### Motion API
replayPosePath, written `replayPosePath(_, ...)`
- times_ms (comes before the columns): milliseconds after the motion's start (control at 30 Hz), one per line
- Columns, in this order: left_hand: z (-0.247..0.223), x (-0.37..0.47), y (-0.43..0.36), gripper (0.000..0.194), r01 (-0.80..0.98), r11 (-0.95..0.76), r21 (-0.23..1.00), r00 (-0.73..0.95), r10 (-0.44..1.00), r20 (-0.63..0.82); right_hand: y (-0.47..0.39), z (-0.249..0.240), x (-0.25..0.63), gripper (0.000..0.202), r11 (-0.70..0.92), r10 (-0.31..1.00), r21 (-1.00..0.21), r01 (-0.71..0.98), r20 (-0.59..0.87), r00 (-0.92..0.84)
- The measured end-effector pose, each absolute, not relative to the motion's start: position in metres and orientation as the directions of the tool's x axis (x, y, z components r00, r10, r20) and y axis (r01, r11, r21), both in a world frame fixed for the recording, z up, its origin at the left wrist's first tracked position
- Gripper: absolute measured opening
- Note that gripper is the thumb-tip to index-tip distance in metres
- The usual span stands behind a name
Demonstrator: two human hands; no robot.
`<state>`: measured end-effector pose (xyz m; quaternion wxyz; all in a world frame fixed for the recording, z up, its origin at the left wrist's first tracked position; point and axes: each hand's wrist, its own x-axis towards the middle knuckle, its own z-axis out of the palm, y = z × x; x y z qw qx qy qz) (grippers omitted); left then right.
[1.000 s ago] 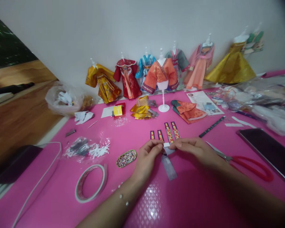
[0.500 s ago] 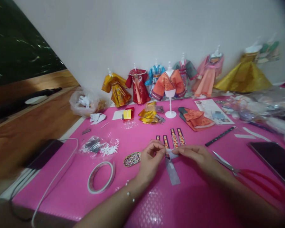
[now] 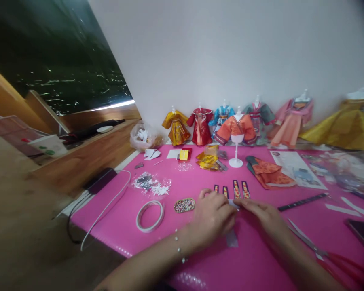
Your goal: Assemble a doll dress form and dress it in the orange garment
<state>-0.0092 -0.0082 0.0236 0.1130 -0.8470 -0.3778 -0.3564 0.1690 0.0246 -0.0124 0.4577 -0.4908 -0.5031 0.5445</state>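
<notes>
My left hand (image 3: 214,216) is closed above the pink mat, its fingers curled down and covering most of what they hold. Beside it, my right hand (image 3: 263,216) pinches the end of a small pale strip (image 3: 234,204) at the fingertips. A see-through grey-white strip (image 3: 232,240) shows below my left fingers, its upper part hidden. Just beyond the hands lie several narrow patterned trim pieces (image 3: 236,189), dark-edged with orange and yellow. Left of my left hand is an oval dish of coloured beads (image 3: 184,205).
A roll of tape (image 3: 150,216) lies at the left, near a white cable (image 3: 109,208). Scissors (image 3: 312,244), a dark pen-like stick (image 3: 303,201) and a phone (image 3: 362,232) are at the right. A miniature orange top on a stand (image 3: 236,128) is behind, with several small dresses along the wall.
The view has swung left, so things sit further right and lower. My left hand has turned over the held strip, hiding more of it. My right fingers stay at its end.
</notes>
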Motion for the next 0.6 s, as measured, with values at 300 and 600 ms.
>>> replayPosePath(300,0.076,-0.09,0.015,0.021,0.99,-0.139,-0.016,0.137,0.941,0.31,0.022,-0.013,0.169,0.034,-0.117,0.986,-0.993,-0.007,-0.115,-0.122)
replayPosePath(600,0.067,-0.174,0.037,0.018,0.987,0.124,-0.106,-0.119,0.991,0.056,0.016,-0.003,0.163,0.033,-0.068,0.989,-0.997,0.021,-0.07,-0.127)
